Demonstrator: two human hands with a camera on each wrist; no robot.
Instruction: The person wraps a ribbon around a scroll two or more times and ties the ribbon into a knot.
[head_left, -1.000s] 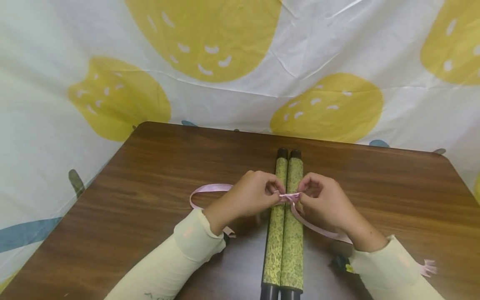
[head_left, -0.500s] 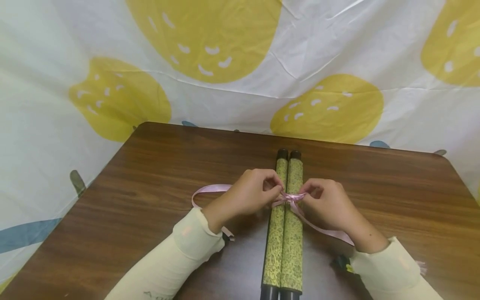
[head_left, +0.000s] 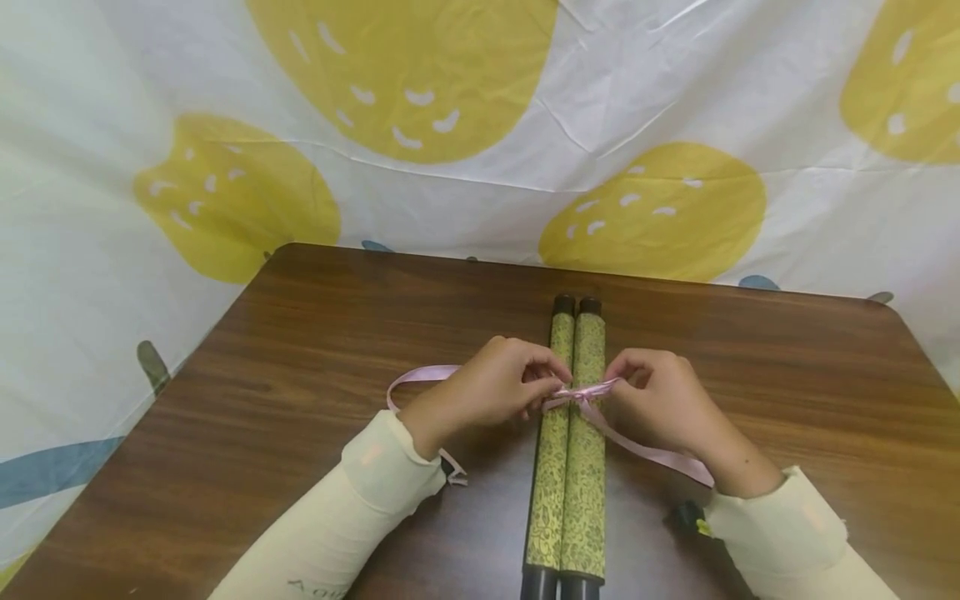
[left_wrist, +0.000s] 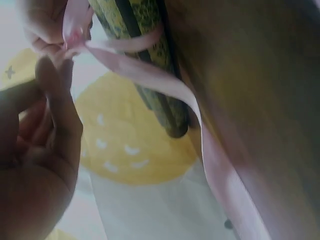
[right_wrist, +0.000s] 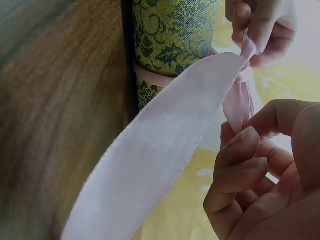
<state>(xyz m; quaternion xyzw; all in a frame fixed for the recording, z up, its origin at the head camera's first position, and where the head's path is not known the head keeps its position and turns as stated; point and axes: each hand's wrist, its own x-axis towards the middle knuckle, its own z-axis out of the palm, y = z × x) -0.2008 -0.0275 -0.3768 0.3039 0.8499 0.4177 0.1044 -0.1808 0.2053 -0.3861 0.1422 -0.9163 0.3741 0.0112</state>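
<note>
A scroll (head_left: 583,492) in green-gold patterned cloth lies on the table, its two rolls side by side with dark end knobs. Round its middle passes a pink ribbon (right_wrist: 150,135), with a knot on top. My left hand (head_left: 498,383) pinches the ribbon just left of the knot. On the other side my right hand (head_left: 663,400) pinches a short loop of ribbon between thumb and forefinger, as the right wrist view shows. One long ribbon tail (left_wrist: 225,185) curves out to the left; another trails under the right forearm.
The brown wooden table (head_left: 360,308) extends on all sides of the scroll. Behind it hangs a white curtain (head_left: 465,200) with yellow lemon prints. A dark wrist strap piece (head_left: 688,517) shows beside the right cuff.
My right hand has shifted slightly right, and the pinched ribbon between the hands is drawn out longer. The left hand stays almost in place.
</note>
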